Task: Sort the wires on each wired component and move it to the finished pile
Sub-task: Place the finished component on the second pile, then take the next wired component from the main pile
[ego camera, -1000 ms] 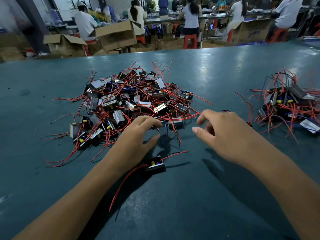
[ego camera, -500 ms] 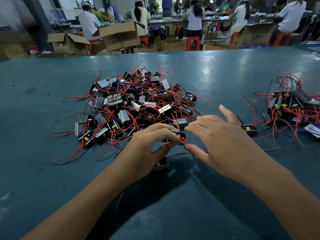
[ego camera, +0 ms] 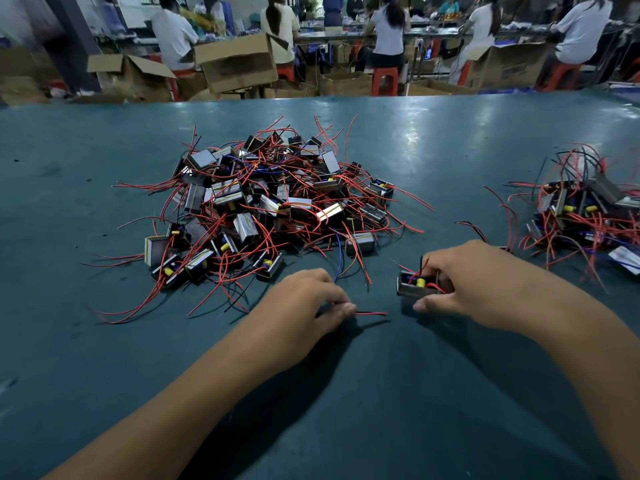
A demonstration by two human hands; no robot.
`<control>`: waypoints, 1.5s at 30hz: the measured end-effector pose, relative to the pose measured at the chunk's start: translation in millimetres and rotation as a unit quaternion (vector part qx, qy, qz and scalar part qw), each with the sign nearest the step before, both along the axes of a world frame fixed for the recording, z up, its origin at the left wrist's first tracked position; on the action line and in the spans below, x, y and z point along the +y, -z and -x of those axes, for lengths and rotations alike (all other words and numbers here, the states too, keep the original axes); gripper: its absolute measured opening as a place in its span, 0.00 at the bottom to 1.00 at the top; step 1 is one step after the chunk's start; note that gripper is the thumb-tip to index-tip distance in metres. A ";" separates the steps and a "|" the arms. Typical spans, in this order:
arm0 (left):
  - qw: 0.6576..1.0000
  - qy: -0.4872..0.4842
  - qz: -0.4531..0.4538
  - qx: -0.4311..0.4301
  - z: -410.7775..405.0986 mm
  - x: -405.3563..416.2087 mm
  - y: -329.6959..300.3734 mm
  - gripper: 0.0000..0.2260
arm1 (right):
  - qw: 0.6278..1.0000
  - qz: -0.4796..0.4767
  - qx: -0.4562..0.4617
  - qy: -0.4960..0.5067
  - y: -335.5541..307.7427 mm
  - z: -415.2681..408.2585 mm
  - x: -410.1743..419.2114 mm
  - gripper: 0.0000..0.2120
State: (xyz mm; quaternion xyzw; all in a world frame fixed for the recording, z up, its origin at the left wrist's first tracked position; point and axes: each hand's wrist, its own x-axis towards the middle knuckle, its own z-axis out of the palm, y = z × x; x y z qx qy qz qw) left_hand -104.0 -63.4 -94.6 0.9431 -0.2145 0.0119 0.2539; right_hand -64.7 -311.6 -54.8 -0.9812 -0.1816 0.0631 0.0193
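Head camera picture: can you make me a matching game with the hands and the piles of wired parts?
Things:
1. big heap of black wired components with red wires
2. smaller heap of wired components
3. left hand
4. right hand

Matches:
A. holds one component with a yellow part
B. far right of the table
C. middle of the table
D. pinches a red and black wire

Pairs: 1-C, 2-B, 3-D, 4-A

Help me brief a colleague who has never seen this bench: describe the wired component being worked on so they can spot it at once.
On the green table, find the big pile of components at the centre and the smaller pile at the far right. Between them, nearer the person, the right hand grips one component. Unlike its neighbours, it is held apart from both piles, its yellow part facing up.
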 end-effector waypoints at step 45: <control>0.997 0.026 0.066 0.041 -10.7 29.0 -3.4 0.06 | 0.983 -0.178 0.001 -0.047 18.2 2.8 15.7 0.12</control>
